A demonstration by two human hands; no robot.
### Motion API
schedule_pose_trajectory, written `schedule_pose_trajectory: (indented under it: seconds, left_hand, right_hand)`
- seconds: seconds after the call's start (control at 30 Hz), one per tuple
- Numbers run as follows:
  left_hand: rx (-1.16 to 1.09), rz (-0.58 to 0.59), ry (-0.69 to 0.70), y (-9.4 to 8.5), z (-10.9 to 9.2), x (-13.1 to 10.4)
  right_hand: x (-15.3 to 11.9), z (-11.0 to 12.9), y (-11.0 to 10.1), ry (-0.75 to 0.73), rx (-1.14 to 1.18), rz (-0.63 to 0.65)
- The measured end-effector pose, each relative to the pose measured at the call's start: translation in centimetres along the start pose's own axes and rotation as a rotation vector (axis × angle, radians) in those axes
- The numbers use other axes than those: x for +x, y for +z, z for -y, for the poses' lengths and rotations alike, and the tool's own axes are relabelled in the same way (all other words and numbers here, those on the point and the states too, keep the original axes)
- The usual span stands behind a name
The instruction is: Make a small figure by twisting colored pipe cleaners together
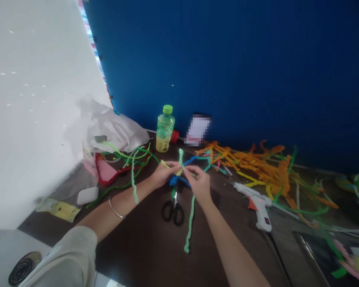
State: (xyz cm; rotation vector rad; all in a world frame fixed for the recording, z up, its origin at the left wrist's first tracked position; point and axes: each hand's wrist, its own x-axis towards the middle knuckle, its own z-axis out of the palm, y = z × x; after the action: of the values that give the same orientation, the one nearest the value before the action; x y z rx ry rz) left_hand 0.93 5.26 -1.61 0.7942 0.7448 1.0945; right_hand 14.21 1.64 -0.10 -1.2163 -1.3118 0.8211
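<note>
Both hands meet above the table's middle. My left hand (163,174) is closed, its fingertips pinching a mint-green pipe cleaner (181,156) whose twisted end stands upright. From the right, my right hand (200,184) pinches the same piece just below that end. A pale yellow bit (164,164) shows at the left fingers. One light-green strand (191,223) hangs below the right hand, and another pale-green strand (133,177) lies over the left forearm. Blue pipe cleaners (174,181) sit under and behind the fingers. Black-handled scissors (173,212) lie just below; their blades are partly hidden.
A green-capped bottle (165,129) stands behind the hands, beside a propped phone (198,129). Orange pipe cleaners (275,175) heap up at right, near a white glue gun (259,203) with a cord. At left are a plastic bag (116,131), a white case (88,195) and green strands.
</note>
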Motion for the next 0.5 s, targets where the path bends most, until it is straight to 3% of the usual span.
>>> schedule_pose_trajectory:
  seconds: [0.17, 0.37, 0.5]
  left_hand:
    - [0.073, 0.038, 0.07, -0.32, 0.24, 0.3]
    - [0.065, 0.111, 0.102, -0.39, 0.14, 0.15]
    - [0.079, 0.103, 0.132, -0.41, 0.02, 0.1]
  right_hand:
    - [-0.35, 0.18, 0.11, -0.107, -0.183, 0.006]
    - [0.09, -0.2, 0.48, 0.046, 0.029, -0.051]
    - [0.42, -0.42, 0.28, 0.131, 0.047, -0.003]
